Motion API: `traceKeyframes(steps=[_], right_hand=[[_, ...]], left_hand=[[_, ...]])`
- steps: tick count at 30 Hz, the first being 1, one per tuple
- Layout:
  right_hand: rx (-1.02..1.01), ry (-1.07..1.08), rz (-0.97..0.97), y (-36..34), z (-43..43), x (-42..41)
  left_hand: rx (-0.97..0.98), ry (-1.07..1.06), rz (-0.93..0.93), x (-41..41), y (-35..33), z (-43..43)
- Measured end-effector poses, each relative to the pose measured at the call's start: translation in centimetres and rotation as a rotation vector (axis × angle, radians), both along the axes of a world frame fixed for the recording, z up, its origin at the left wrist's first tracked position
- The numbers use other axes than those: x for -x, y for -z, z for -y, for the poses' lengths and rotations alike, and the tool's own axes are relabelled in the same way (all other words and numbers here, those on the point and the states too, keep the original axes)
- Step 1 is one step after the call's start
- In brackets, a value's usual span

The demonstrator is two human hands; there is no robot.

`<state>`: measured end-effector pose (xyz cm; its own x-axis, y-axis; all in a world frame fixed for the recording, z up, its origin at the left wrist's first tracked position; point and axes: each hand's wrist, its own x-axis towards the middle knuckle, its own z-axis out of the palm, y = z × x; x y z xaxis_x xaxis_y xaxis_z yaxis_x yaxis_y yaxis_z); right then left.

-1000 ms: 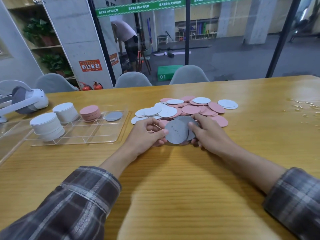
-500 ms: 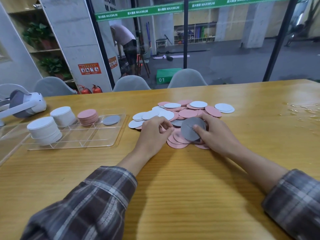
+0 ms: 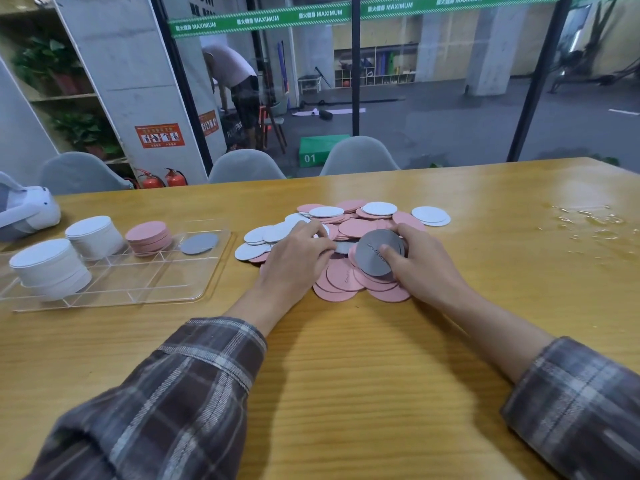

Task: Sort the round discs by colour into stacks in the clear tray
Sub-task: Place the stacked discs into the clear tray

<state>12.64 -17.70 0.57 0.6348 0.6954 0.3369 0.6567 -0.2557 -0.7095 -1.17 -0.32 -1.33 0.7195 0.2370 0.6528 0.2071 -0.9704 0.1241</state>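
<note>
Grey disc (image 3: pixel 379 252) sits tilted in your right hand (image 3: pixel 426 271) in the head view. Your thumb presses its face and your fingers curl round its far edge, just above the pile of discs (image 3: pixel 349 226) on the counter (image 3: pixel 346 375). Your left hand (image 3: pixel 294 261) lies just beside it, fingers bent onto the pile; you cannot tell whether they pinch a disc. The clear tray (image 3: pixel 173 278) lies well left of that hand.

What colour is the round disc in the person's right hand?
Grey. The disc shows best in the head view.
</note>
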Motion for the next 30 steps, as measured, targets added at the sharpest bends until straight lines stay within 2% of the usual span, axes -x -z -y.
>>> traceKeyframes(steps=[9, 17, 26, 30], right_hand=[[-0.009, 0.013, 0.016, 0.1, 0.1, 0.3], [-0.013, -0.008, 0.032, 0.3, -0.1, 0.4], [0.002, -0.058, 0.038, 0.4, -0.3, 1.1], [-0.005, -0.096, 0.023, 0.5, -0.3, 1.2]], left_hand=[[0.031, 0.111, -0.107, 3.4, -0.5, 1.2], [0.261, 0.186, -0.208, 5.5, -0.4, 1.8], [0.448, 0.049, -0.207, 5.1, -1.1, 1.7], [0.539, 0.064, -0.122, 5.2, -1.3, 1.8]])
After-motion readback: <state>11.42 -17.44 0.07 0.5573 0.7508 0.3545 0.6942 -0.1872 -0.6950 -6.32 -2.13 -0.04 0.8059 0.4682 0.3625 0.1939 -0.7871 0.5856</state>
